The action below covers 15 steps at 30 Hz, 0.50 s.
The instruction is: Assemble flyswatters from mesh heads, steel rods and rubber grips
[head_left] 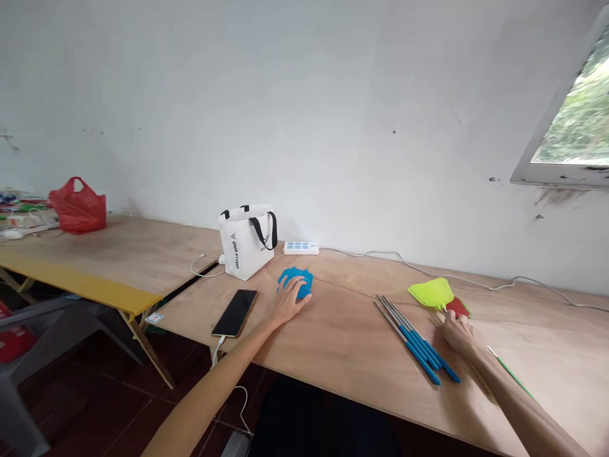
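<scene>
My left hand point(290, 301) lies over a small pile of blue plastic pieces point(289, 274), its fingers spread across them; their exact kind is partly hidden under the hand. My right hand point(457, 332) is closed at the neck of the yellow-green fly swatter heads point(432, 292). A red swatter head point(458, 307) with a green edge shows just behind that hand. Between my hands lie several metal rods with blue grips point(419, 346), side by side and slanted. A thin green rod with a silver tip point(511, 371) lies to the right of my right forearm.
A black phone point(235, 313) with a white charging cable lies left of my left hand. Behind it stands a white bag point(247, 247) with black handles. A white power strip point(301, 247) sits by the wall, its cable point(457, 276) running right. A red plastic bag point(78, 208) stands far left.
</scene>
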Each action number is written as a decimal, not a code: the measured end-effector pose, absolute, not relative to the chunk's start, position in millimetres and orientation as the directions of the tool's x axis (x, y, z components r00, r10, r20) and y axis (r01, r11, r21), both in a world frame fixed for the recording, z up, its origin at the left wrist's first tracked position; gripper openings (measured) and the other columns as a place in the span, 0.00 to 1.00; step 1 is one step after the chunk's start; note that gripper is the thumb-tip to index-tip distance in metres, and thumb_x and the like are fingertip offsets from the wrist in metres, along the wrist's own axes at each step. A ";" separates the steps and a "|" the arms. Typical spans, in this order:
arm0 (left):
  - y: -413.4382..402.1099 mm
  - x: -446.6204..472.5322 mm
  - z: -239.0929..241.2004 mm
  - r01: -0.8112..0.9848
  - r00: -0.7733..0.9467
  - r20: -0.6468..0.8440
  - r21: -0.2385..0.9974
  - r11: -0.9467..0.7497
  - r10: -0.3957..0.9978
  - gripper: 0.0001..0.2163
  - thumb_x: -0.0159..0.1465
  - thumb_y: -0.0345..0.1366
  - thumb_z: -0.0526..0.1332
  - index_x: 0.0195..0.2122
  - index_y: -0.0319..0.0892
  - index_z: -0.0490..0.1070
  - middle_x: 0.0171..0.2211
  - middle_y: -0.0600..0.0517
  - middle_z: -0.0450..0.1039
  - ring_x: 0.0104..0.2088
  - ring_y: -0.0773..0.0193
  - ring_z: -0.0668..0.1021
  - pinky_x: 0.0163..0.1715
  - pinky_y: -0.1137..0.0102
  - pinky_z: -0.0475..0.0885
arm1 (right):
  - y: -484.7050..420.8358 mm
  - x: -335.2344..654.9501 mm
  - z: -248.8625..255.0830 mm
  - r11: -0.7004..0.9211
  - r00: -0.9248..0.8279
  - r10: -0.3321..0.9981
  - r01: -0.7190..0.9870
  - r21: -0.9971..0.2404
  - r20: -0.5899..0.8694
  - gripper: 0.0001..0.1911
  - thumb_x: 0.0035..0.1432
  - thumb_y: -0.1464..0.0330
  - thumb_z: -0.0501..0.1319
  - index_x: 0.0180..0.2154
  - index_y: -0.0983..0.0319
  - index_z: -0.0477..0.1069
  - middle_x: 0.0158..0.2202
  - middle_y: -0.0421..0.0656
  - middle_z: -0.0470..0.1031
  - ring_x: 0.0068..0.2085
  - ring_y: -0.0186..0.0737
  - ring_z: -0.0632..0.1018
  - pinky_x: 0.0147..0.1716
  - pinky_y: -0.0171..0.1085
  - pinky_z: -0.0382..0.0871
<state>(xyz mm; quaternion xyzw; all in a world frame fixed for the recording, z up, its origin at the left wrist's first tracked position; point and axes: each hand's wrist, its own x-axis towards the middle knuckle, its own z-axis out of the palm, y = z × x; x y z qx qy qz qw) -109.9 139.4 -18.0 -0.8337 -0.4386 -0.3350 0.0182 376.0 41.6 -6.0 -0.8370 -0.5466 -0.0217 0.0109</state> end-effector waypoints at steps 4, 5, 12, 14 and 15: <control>131.6 -107.3 -9.8 0.675 0.335 0.616 0.372 -0.638 0.713 0.16 0.74 0.46 0.48 0.55 0.48 0.68 0.60 0.47 0.70 0.63 0.54 0.69 0.69 0.53 0.52 | 34.5 354.6 18.8 -0.304 0.300 0.948 0.952 0.023 0.103 0.21 0.59 0.79 0.46 0.53 0.67 0.64 0.47 0.58 0.72 0.33 0.46 0.77 0.30 0.40 0.59; 131.0 -104.3 -5.3 0.636 0.266 0.616 0.465 -0.615 0.741 0.18 0.73 0.48 0.47 0.56 0.48 0.67 0.59 0.46 0.71 0.62 0.53 0.70 0.67 0.52 0.56 | 30.4 347.3 27.8 -0.261 0.257 0.960 0.965 0.019 0.111 0.22 0.58 0.79 0.47 0.54 0.65 0.63 0.47 0.55 0.72 0.31 0.43 0.76 0.29 0.39 0.58; 85.0 -60.9 45.4 -0.169 0.562 0.097 0.986 -0.001 0.821 0.36 0.69 0.64 0.33 0.67 0.47 0.57 0.61 0.43 0.69 0.53 0.46 0.78 0.49 0.52 0.73 | -27.0 271.2 79.1 0.346 -0.312 0.927 0.926 -0.151 0.209 0.24 0.62 0.76 0.47 0.57 0.59 0.63 0.35 0.45 0.78 0.32 0.41 0.76 0.29 0.35 0.59; 53.7 -52.9 54.3 -0.252 0.748 0.057 0.946 0.203 0.661 0.43 0.64 0.70 0.37 0.66 0.44 0.62 0.59 0.40 0.71 0.58 0.40 0.75 0.51 0.49 0.71 | -41.2 251.8 80.6 0.492 -0.466 0.859 0.865 -0.097 0.211 0.24 0.62 0.78 0.47 0.57 0.59 0.65 0.32 0.43 0.78 0.29 0.39 0.76 0.28 0.36 0.58; 37.8 -50.9 56.7 -0.272 0.821 0.066 0.918 0.288 0.567 0.45 0.61 0.73 0.42 0.65 0.42 0.63 0.59 0.39 0.72 0.59 0.37 0.72 0.52 0.48 0.70 | -46.2 244.2 79.4 0.560 -0.534 0.812 0.827 -0.058 0.235 0.23 0.62 0.78 0.47 0.55 0.60 0.67 0.31 0.43 0.78 0.28 0.39 0.76 0.28 0.36 0.58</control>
